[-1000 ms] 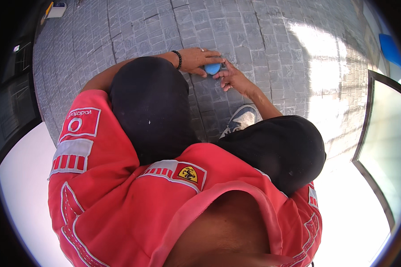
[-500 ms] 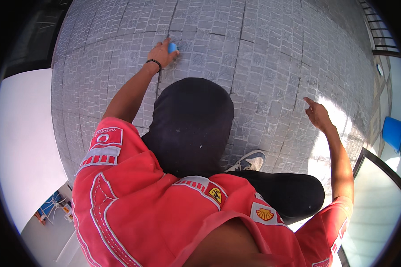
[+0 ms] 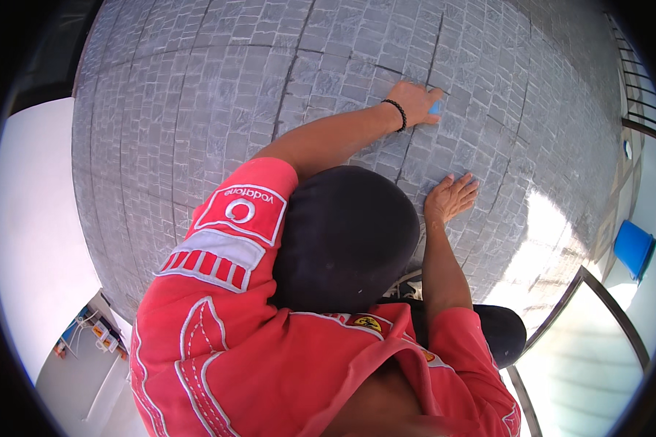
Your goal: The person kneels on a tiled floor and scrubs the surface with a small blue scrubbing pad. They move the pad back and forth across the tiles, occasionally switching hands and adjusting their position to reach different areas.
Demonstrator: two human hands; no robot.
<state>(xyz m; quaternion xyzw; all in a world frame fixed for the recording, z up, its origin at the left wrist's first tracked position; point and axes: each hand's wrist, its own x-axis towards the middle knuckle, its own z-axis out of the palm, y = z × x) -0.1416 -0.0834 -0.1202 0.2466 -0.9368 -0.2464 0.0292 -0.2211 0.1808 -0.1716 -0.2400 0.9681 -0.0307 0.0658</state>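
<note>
My left hand (image 3: 412, 103), with a dark bead bracelet at the wrist, is closed around a small light-blue piece (image 3: 434, 107). Fingers cover most of it, so its kind does not show clearly. The hand is low at the grey paving (image 3: 328, 80) in front of my knee. Nearer to me and a little to the right, my right hand (image 3: 452, 198) has its fingers spread. It appears to rest on the paving and holds nothing.
My dark-trousered knee (image 3: 350, 233) rises between my arms. A sunlit patch (image 3: 543, 229) lies at right, with a blue bucket (image 3: 634, 246) beyond it. A dark-framed glass panel (image 3: 594, 349) stands at lower right, a white wall (image 3: 40, 233) at left.
My left hand has swept to the right across the paving, still holding the light-blue piece. My right hand has come left, from a pointing pose to spread fingers. The view has turned slightly.
</note>
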